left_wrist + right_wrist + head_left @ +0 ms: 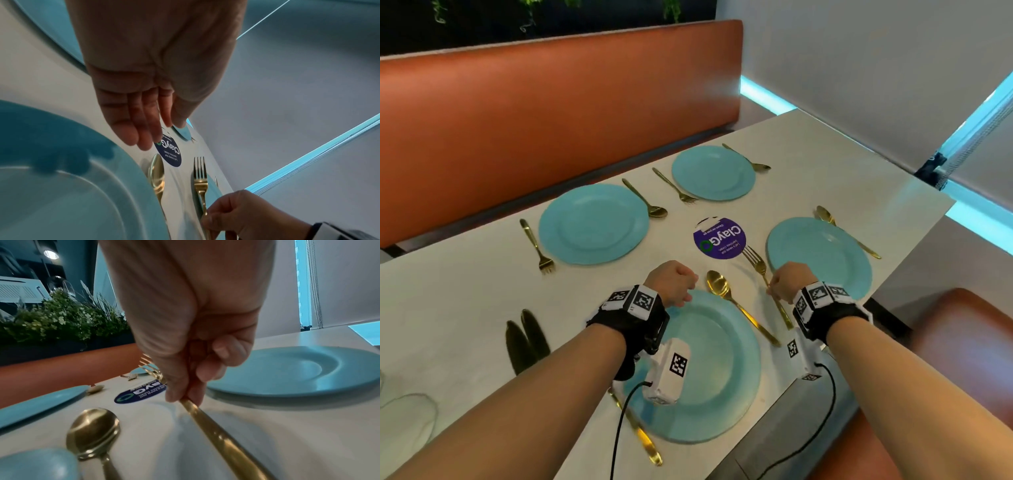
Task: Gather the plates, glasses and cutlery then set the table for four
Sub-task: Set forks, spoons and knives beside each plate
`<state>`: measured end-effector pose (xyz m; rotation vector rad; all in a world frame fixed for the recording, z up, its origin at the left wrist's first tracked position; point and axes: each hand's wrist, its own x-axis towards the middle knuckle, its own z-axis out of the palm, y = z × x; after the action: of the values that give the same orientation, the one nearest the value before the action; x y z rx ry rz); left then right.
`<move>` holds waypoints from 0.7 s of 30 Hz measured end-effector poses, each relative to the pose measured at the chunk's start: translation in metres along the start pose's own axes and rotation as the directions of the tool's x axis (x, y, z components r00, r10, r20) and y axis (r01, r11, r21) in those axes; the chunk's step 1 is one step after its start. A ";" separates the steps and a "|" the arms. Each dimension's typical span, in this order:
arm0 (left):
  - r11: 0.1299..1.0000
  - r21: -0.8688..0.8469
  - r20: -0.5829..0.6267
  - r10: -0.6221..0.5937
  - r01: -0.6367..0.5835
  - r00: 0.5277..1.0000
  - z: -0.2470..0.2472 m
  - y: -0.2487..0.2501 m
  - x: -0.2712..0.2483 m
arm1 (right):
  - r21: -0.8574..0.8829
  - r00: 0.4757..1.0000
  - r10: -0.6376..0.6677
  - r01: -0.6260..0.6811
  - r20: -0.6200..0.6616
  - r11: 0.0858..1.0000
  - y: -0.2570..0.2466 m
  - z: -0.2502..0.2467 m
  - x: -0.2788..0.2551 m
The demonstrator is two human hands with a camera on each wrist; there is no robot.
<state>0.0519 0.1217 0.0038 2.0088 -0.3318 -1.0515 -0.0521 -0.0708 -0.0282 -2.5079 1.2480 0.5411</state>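
Several teal plates lie on the white table (pixel 465 308), each with gold cutlery beside it. My right hand (pixel 787 282) pinches the handle of a gold fork (pixel 755 258), which sits low over the table just left of the right plate (pixel 822 257). In the right wrist view, thumb and fingers close round the fork handle (pixel 222 434), its tines pointing away. My left hand (pixel 678 284) hovers over the far rim of the near plate (pixel 715 377), fingers relaxed and holding nothing. A gold spoon (pixel 717 282) lies between the near plate and the fork.
A round purple sticker (pixel 719 238) marks the table's middle. Two more plates (pixel 592 222) (pixel 712 173) with forks and spoons lie along the far side by the orange bench (pixel 551 120). A gold handle (pixel 643 442) lies left of the near plate. An orange seat (pixel 945 325) stands at right.
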 end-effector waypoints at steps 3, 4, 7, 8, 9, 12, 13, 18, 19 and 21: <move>1.000 0.021 -0.005 -0.019 0.019 1.000 0.003 0.003 0.009 | -0.017 1.000 0.006 -0.006 0.014 1.000 0.005 0.008 0.011; 0.999 0.023 -0.015 -0.025 0.025 1.000 0.005 0.003 0.012 | -0.019 1.000 0.005 -0.005 0.020 1.000 0.006 0.009 0.013; 0.999 0.021 -0.036 -0.048 0.048 0.998 0.008 0.005 0.018 | -0.026 1.000 -0.003 0.004 0.026 1.000 0.008 0.012 0.019; 0.999 0.017 -0.040 -0.046 0.047 0.998 0.010 0.005 0.020 | -0.020 1.000 0.005 -0.005 0.021 1.000 0.009 0.013 0.020; 0.999 0.014 -0.045 -0.044 0.045 0.998 0.011 0.005 0.021 | -0.018 1.000 0.007 -0.007 0.012 1.000 0.010 0.013 0.021; 0.999 0.010 -0.055 -0.038 0.038 0.998 0.014 0.004 0.025 | -0.012 1.000 0.011 -0.011 -0.023 1.000 0.013 0.015 0.022; 0.999 0.013 -0.058 -0.039 0.040 0.998 0.015 0.004 0.025 | -0.007 0.999 0.016 -0.016 -0.036 1.000 0.015 0.016 0.022; 0.999 0.003 -0.063 -0.037 0.037 0.997 0.019 0.003 0.027 | 0.005 0.996 0.028 -0.028 -0.081 1.000 0.023 0.014 0.020; 0.999 0.001 -0.063 -0.037 0.037 0.997 0.020 0.003 0.027 | 0.014 0.995 0.030 -0.029 -0.096 0.999 0.024 0.013 0.020; 0.999 -0.001 -0.061 -0.036 0.035 0.998 0.021 0.003 0.029 | 0.026 0.992 0.040 -0.038 -0.123 0.999 0.027 0.012 0.021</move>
<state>0.0536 0.0925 -0.0165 2.0486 -0.2646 -1.0098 -0.0641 -0.0963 -0.0508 -2.5358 1.3416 0.3831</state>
